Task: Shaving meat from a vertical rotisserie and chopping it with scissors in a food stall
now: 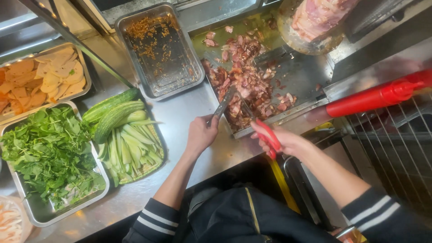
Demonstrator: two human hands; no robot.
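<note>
Hands closed: left [201, 133] on tongs [223, 105], right [281, 140] on red-handled scissors [265, 131].

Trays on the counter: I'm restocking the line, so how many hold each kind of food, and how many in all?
Sliced sausage rounds tray: 1
Leafy greens tray: 1
Cucumber tray: 1
Nearly empty tray with fried crumbs: 1
Chopped meat tray: 1
Total: 5
</note>
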